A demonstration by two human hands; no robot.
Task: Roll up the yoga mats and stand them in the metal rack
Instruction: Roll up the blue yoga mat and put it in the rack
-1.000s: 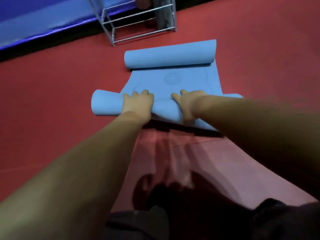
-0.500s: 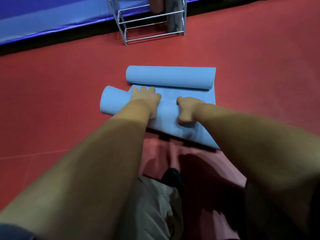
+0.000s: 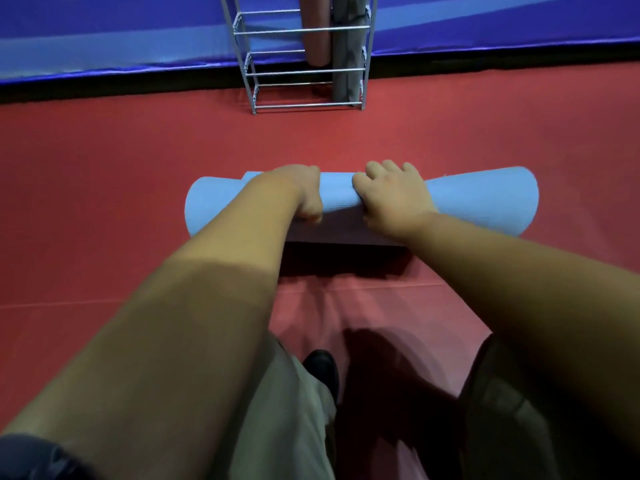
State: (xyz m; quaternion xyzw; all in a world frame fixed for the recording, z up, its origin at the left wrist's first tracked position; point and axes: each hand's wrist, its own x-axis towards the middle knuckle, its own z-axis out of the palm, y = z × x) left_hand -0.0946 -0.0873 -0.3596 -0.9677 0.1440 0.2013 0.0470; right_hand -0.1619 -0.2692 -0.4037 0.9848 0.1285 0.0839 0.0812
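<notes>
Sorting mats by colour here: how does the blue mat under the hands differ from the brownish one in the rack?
The blue mat lies on its side on the red floor; the brownish mat stands upright in the metal rack. The left hand and right hand grip the blue mat; no hand is on the brownish mat. Both are rolled up.
</notes>
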